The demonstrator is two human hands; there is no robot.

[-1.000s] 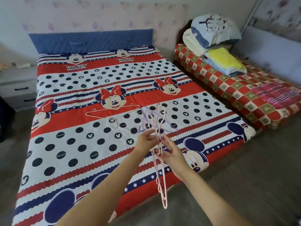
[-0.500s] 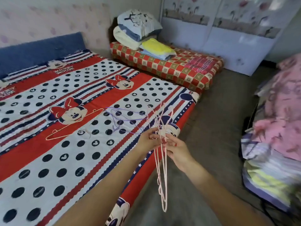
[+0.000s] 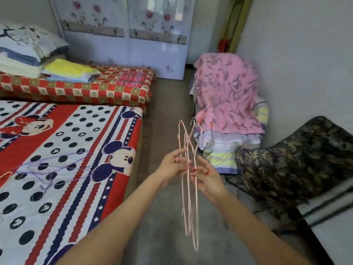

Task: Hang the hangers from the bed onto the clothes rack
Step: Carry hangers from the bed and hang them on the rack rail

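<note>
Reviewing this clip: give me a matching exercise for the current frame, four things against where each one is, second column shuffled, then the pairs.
Things:
1. pink hangers
2. purple hanger
3. yellow folded cloth
4. pink blanket

Places:
A. lying on the cartoon-print bed
B. on the checkered mattress
C. draped over a pile near the wall
D. held between the left hand and the right hand, above the floor

Pairs: 1-D, 2-A, 3-B, 4-C
</note>
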